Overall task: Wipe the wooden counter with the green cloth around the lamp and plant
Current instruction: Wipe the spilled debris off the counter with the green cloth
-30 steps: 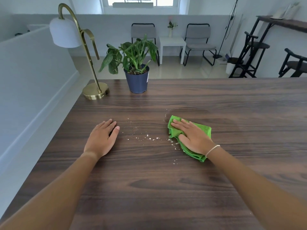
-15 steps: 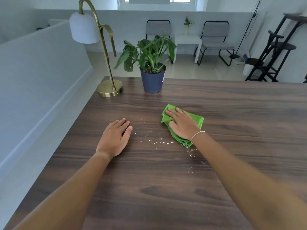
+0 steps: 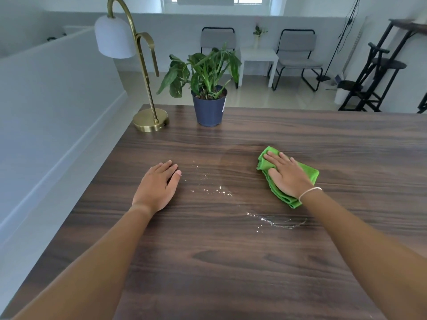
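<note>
Green cloth (image 3: 307, 173) folded under a flattened right hand (image 3: 286, 175) is working mid-counter (image 3: 231, 262) while the left hand (image 3: 157, 188) is resting spread, white crumbs (image 3: 215, 189) between them and the lamp (image 3: 150, 120) and plant (image 3: 209, 107) surrounds apparently awaiting wiping.

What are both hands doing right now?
Left hand: open, flat on the wooden counter, holding nothing.
Right hand: open, palm pressing down the green cloth.
</note>
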